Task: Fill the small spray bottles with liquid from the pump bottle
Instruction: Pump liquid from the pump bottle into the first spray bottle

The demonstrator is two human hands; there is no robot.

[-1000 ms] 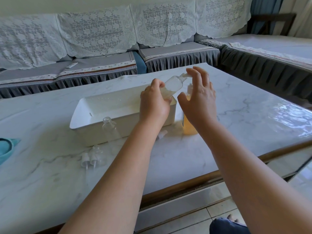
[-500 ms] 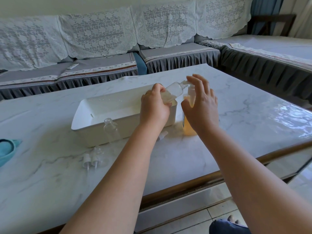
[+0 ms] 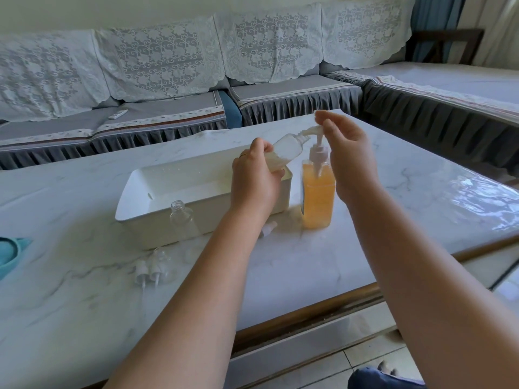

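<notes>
Gripping the tilted small spray bottle (image 3: 283, 153) with its mouth at the pump bottle's (image 3: 318, 195) spout, the left hand (image 3: 254, 183) should be holding steady while the right hand's (image 3: 348, 153) relaxed fingers (image 3: 327, 119) are pressing slowly.

Both hands crowd the middle of the bench (image 3: 393, 220): the left hand (image 3: 254, 181) tilts a small bottle (image 3: 286, 148) over the white tray (image 3: 157, 192), the right hand (image 3: 348, 153) sits on top of the pump bottle (image 3: 318, 197). Only a narrow gap between them. An open bottle (image 3: 181, 220) stands against the tray's near wall, and loose spray caps (image 3: 148, 272) litter the near-left surface. Bare marble runs wide to the right and along the near edge. A teal object (image 3: 11, 255) blocks the far-left edge.
</notes>
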